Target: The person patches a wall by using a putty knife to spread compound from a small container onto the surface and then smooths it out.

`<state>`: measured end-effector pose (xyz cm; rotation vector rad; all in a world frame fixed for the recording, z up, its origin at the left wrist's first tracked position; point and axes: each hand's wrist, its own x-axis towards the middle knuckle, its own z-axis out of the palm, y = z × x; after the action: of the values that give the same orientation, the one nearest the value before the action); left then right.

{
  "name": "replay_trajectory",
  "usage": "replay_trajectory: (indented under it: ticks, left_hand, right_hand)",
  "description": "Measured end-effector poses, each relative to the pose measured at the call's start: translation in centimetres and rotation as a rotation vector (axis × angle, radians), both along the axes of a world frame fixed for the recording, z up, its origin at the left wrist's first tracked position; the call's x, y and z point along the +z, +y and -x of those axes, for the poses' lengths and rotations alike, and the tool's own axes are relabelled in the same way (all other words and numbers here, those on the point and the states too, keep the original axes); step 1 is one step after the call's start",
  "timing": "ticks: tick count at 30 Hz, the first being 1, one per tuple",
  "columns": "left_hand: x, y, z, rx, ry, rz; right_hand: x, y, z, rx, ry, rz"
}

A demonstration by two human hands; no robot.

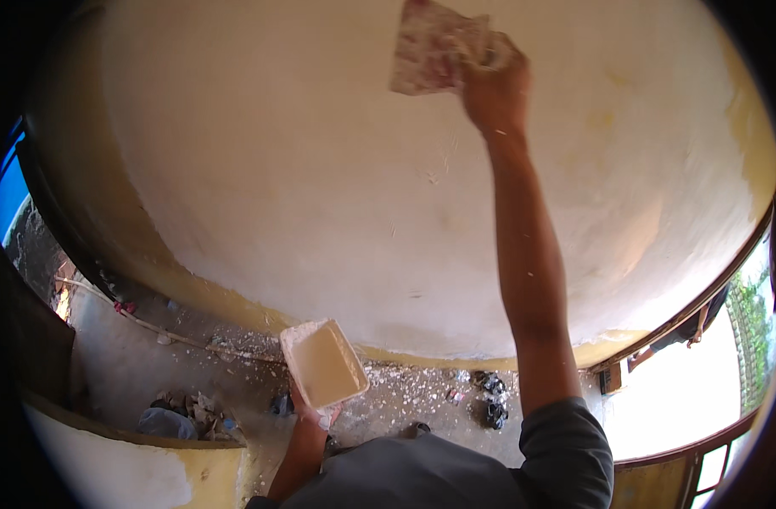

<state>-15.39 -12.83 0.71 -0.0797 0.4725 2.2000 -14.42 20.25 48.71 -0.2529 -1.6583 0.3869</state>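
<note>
My right hand [494, 81] is raised high on the pale, patchy wall [303, 187], gripping a flat, roughly square smeared plate [424, 58], perhaps a spreader, held against or very near the surface; its handle is hidden by my fingers. Low in the view, my left hand [314, 414] holds a rectangular tub [359, 371] containing smooth cream-coloured paste, its rim crusted with the same material. Yellowish paint shows along the wall's lower and side edges.
White flakes and dark plastic bags [494, 390] litter the floor [116, 365], with a rubbish pile [188, 416] and long pole [133, 316] at left. A low partition [150, 475] stands lower left. Another person [693, 331] is partly visible beyond an opening at right.
</note>
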Motion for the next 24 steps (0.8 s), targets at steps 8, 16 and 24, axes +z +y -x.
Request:
replay_trajectory:
  ticks: [8,16,24]
  left_hand:
    - [2.4,1.0,-0.6,0.000,-0.060,0.012]
    - [3.8,2.5,-1.7,0.098,-0.034,0.014]
    - [5.2,2.3,-2.4,0.099,0.140,-0.113]
  right_hand:
    - [1.6,-0.7,4.4,-0.314,-0.182,-0.042]
    - [-7.3,14.5,-20.2,-0.122,0.321,0.216]
    - [-8.9,11.3,-12.1,-0.367,-0.092,0.162]
